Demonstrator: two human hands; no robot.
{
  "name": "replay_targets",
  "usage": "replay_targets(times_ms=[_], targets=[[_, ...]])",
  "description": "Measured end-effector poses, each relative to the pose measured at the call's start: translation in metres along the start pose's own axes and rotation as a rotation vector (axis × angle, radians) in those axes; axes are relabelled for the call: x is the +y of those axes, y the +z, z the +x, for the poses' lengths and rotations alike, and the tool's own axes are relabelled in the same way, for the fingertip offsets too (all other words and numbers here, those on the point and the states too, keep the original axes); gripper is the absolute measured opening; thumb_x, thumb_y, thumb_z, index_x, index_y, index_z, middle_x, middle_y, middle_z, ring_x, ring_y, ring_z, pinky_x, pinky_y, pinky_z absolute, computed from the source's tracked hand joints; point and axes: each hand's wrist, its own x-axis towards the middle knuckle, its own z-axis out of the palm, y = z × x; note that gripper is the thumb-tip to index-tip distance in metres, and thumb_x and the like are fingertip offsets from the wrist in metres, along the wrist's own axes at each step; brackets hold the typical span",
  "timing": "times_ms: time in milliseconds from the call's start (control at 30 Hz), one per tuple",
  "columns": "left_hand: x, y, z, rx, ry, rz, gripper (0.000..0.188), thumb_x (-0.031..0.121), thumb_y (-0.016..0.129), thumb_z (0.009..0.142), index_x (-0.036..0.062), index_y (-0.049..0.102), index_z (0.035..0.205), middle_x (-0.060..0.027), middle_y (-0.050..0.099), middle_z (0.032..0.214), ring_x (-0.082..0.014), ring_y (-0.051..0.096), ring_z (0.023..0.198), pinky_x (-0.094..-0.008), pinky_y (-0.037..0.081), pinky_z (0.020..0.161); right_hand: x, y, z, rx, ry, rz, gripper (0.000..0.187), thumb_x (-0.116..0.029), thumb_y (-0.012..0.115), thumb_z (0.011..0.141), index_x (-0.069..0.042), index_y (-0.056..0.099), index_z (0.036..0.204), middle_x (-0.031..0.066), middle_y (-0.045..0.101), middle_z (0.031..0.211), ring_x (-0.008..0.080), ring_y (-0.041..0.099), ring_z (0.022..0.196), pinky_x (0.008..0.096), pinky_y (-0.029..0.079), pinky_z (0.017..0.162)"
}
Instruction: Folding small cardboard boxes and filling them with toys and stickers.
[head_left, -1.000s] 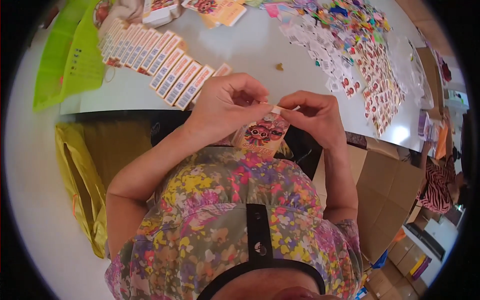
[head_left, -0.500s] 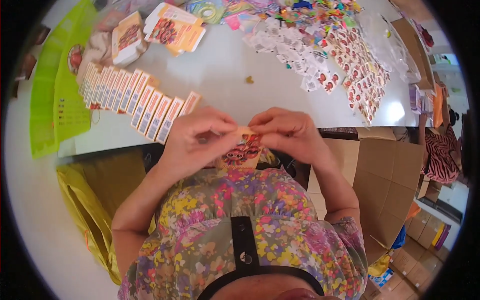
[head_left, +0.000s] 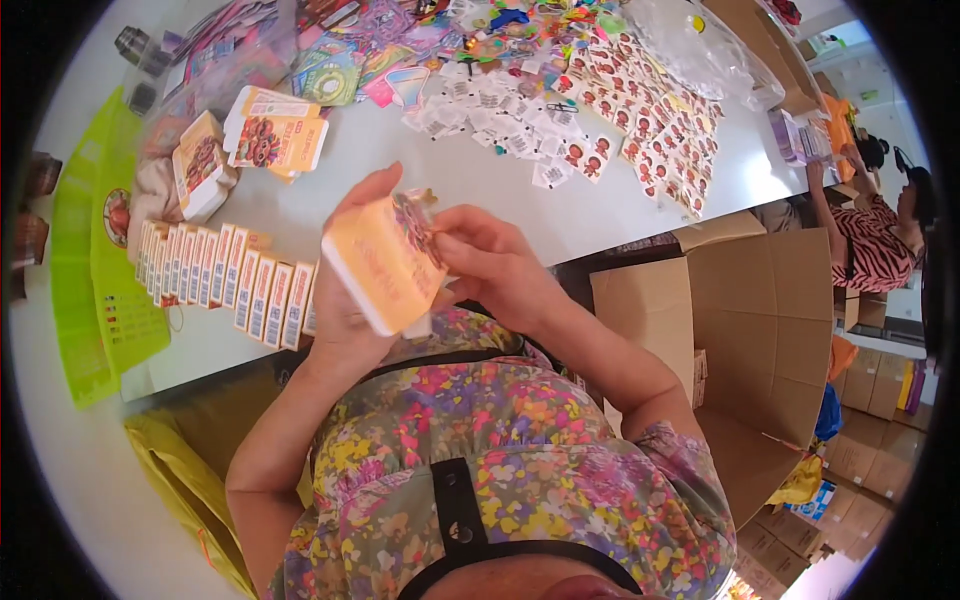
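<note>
A small orange and white cardboard box (head_left: 378, 275) is tilted above the table's front edge, its flat orange side turned up and a printed character side facing right. My left hand (head_left: 345, 235) is closed around it from the left, thumb along the far edge; most of its fingers are hidden behind the box. At the box's right side, the fingers of my right hand (head_left: 480, 255) are bent and pressed to the printed face; their tips are partly hidden. A row of similar boxes (head_left: 230, 270) stands on the table left of my left hand.
Beyond them lie flattened box cartons (head_left: 275, 135) and another box (head_left: 202, 165). Piles of white packets (head_left: 500, 115), character stickers (head_left: 665, 155) and small colourful trinkets (head_left: 510, 35) cover the far table. An open brown carton (head_left: 760, 320) stands at right; a person (head_left: 875, 240) works beyond.
The box has been lifted and turned in my left hand, from upright with both hands pinching its top to tilted. My right hand has shifted to its side. The view has shifted too.
</note>
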Motion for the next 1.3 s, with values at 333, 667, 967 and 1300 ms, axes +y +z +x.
replay_targets(times_ms=[333,667,967,1300], targets=[[0.02,-0.019,0.023,0.067,0.268,1.029,0.091,0.005,0.083,0.069,0.0075,0.029,0.143,-0.0087,0.052,0.118,-0.016,0.054,0.107,-0.0297,0.051,0.082,-0.067,-0.127,0.095,0.468,-0.727,-1.715,0.021,-0.018,0.075,0.076,-0.003,0.07,0.09,0.0097,0.065,0.087,0.0281,0.063,0.076,0.0358,0.05,0.069],[0.022,-0.009,0.052,-0.03,0.124,1.104,0.087,0.006,0.081,0.072,0.0073,0.034,0.145,-0.0062,0.054,0.119,-0.0134,0.056,0.101,-0.0269,0.052,0.081,-0.088,-0.156,0.098,0.399,-0.669,-1.036,0.012,-0.01,0.068,0.086,0.001,0.069,0.089,-0.0014,0.063,0.077,0.0066,0.053,0.068,0.0236,0.043,0.062],[0.011,-0.009,0.092,-0.111,0.042,1.313,0.07,0.009,0.081,0.069,0.0027,0.045,0.129,-0.0083,0.057,0.112,-0.0144,0.059,0.101,-0.0286,0.05,0.086,-0.11,-0.142,0.083,0.486,-0.447,-0.565,0.012,-0.012,0.067,0.09,-0.002,0.07,0.094,-0.0002,0.067,0.081,0.0061,0.058,0.065,0.0196,0.043,0.055],[-0.012,0.001,0.106,-0.094,0.023,1.522,0.076,0.022,0.084,0.062,-0.001,0.044,0.123,-0.0144,0.061,0.102,-0.0241,0.065,0.088,-0.0343,0.053,0.079,-0.077,-0.053,0.069,0.405,-1.117,-0.98,0.008,0.008,0.067,0.08,0.003,0.068,0.087,0.0064,0.068,0.096,0.0128,0.062,0.076,0.023,0.049,0.065]])
